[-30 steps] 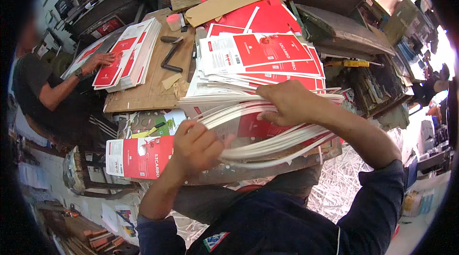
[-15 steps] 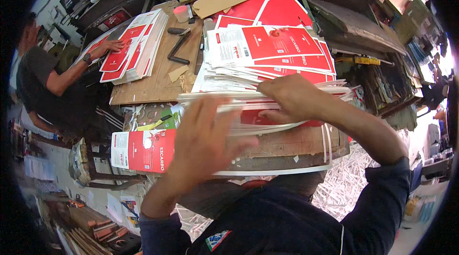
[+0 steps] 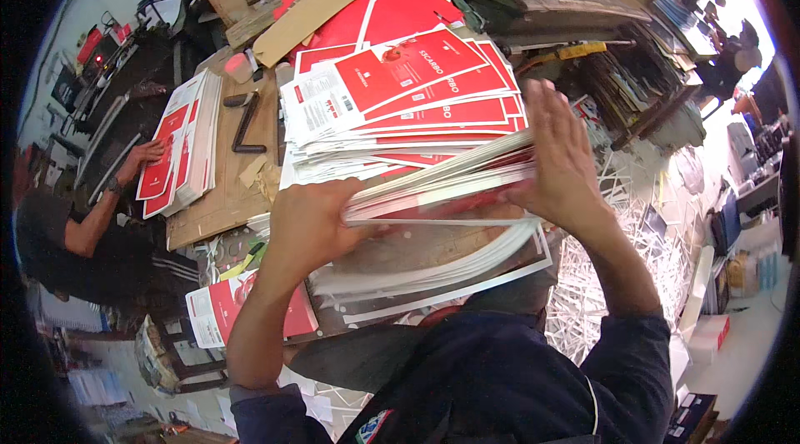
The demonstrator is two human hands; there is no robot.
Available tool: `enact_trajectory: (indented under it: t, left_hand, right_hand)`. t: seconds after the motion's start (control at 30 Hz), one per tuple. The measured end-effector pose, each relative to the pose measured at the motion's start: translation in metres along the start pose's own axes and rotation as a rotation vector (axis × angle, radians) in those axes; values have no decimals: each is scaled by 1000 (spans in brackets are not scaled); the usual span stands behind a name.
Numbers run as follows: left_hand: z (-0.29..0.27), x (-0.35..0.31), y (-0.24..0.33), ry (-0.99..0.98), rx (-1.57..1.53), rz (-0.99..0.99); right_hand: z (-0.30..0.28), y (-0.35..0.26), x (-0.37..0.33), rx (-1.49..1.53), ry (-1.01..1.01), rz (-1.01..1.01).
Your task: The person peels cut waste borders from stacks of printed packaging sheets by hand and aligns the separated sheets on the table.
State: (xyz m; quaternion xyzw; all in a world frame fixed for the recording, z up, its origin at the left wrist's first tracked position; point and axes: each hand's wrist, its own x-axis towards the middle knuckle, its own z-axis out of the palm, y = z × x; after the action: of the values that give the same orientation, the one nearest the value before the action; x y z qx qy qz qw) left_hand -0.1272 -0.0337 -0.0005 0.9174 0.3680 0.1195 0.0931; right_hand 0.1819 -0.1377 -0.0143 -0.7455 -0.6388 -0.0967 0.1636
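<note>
A thick stack of red-and-white printed sheets (image 3: pixel 454 182) lies edge-on in front of me, between my two hands. My left hand (image 3: pixel 312 223) is closed round its left end, with the thumb on the near side. My right hand (image 3: pixel 562 161) lies flat against the right end, its fingers stretched out and the thumb toward the near face. Below the stack, a curved bundle of thin white paper strips (image 3: pixel 442 269) hangs over the table's near edge, blurred by motion. Beyond my hands rests a fanned pile of similar printed sheets (image 3: pixel 400 82).
A co-worker's hand (image 3: pixel 143 159) rests on another sheet stack (image 3: pixel 193 152) at left. An L-shaped dark metal tool (image 3: pixel 247 127) and a pink-lidded jar (image 3: pixel 239 68) lie on the wooden table (image 3: pixel 196 227). Brown cardboard (image 3: pixel 321 15) lies at the back; paper strips (image 3: pixel 617 277) cover the floor at right.
My left hand has come onto the stack's left end. My right hand has moved from gripping the stack's top to lying against its right end. The strips have dropped below; the view has turned.
</note>
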Motion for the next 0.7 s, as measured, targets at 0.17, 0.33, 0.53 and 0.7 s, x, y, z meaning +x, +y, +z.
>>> enact_trajectory:
  t: [0.17, 0.33, 0.53, 0.7]
  left_hand:
    - [0, -2, -7, -29, 65, 92]
    - [-1, -9, -7, -16, 85, 108]
    - [6, 3, -7, 69, 71, 146]
    - [3, -16, -22, 173, -105, 84]
  right_hand:
    - [4, 25, -30, 471, 14, 190]
    - [0, 36, -21, 677, -107, 348]
    - [74, 99, -82, 774, 21, 371]
    - [74, 64, -113, 938, 59, 358]
